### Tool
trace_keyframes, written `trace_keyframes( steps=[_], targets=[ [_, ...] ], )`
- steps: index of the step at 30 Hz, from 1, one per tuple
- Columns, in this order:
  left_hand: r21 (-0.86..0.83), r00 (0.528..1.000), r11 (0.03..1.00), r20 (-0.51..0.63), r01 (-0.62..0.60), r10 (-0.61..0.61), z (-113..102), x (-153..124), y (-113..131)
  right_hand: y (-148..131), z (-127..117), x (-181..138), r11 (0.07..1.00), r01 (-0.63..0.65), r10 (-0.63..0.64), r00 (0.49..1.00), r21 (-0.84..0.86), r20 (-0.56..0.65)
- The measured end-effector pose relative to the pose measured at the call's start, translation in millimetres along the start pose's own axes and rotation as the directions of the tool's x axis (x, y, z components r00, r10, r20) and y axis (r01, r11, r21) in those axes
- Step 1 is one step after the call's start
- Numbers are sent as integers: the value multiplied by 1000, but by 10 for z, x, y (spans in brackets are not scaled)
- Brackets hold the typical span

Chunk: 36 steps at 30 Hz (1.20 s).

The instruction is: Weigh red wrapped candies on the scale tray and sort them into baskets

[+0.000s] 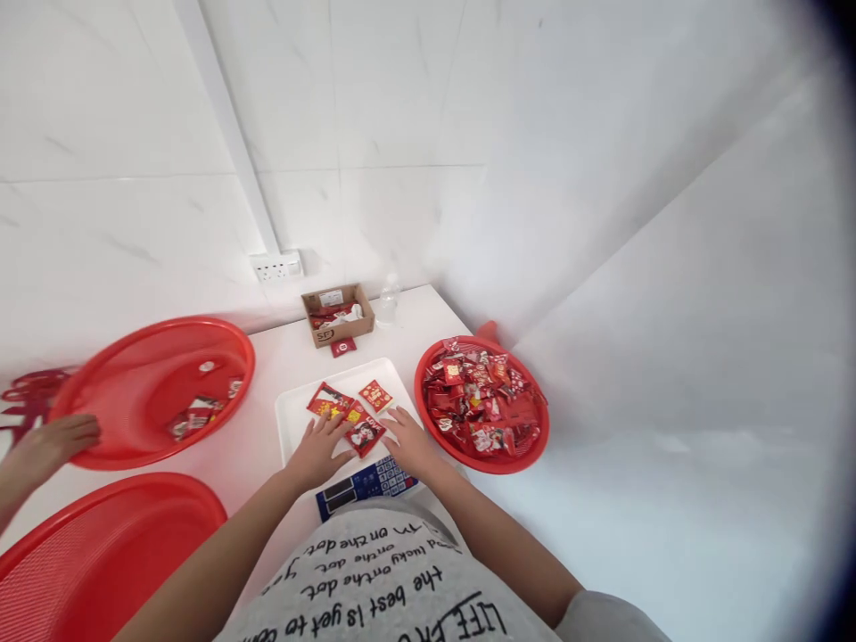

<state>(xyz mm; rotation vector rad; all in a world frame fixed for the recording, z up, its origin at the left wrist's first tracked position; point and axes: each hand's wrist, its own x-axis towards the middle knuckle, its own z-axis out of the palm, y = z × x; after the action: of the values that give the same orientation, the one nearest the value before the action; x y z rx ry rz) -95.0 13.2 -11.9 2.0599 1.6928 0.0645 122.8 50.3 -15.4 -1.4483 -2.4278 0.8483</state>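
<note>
A white tray (298,406) on a weighing scale lies right in front of me, its blue keypad panel (366,481) on my side. On the tray are a red packet (326,398) at the left, a red packet with a cartoon picture (365,433) in the middle and a small square red packet (375,396) at the right. My left hand (321,453) rests with spread fingers at the near edges of the left and middle packets. Beside the middle packet's right edge is my right hand (407,443), fingers stretched out. Neither hand grips a packet.
Right of the scale stands a red basket (423,410) heaped with red packets. Behind it are a cardboard box (344,334), a clear bottle (388,301) and a loose red packet (343,347). Another person's hand (60,441) touches a red basket (151,343); another red basket (153,486) is nearer.
</note>
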Motion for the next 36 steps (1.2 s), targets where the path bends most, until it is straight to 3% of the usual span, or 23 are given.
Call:
trace_keyframes(
  steps=[3, 5, 9, 11, 16, 21, 25, 29, 33, 36],
  targets=[
    [-57, 994, 998, -105, 12, -18, 69, -77, -68, 249, -207, 11, 995, -100, 95, 973, -13, -210],
    [-109, 987, 994, -156, 33, -50, 122, -152, -99, 474, -359, -14, 975, -221, 208, 939, -20, -274],
    [-210, 973, 976, -206, 60, -105, 183, -311, -103, 923, -540, -136, 898, -440, 419, 857, -3, -300],
    [-249, 973, 966, -197, 69, -120, 179, -374, -81, 1070, -551, -187, 872, -489, 468, 842, -14, -268],
    [-324, 968, 940, -186, 104, -171, 102, -442, -19, 1145, -472, -124, 886, -464, 455, 868, -3, -198],
    [-343, 966, 932, -176, 118, -187, 31, -441, 32, 1113, -414, 18, 866, -480, 500, 826, 140, -262],
    [-344, 970, 932, -160, 119, -183, 39, -458, 45, 1119, -421, -36, 867, -448, 496, 820, 220, -285],
    [-353, 969, 927, -158, 127, -193, 73, -477, 24, 1089, -516, -178, 851, -459, 519, 805, 254, -287],
    [-367, 972, 922, -142, 122, -185, 59, -474, 29, 1057, -683, -281, 863, -419, 488, 833, 281, -259],
    [-381, 978, 916, -108, 126, -179, 26, -461, 67, 1099, -808, -283, 873, -399, 483, 788, 280, -381]
  ],
)
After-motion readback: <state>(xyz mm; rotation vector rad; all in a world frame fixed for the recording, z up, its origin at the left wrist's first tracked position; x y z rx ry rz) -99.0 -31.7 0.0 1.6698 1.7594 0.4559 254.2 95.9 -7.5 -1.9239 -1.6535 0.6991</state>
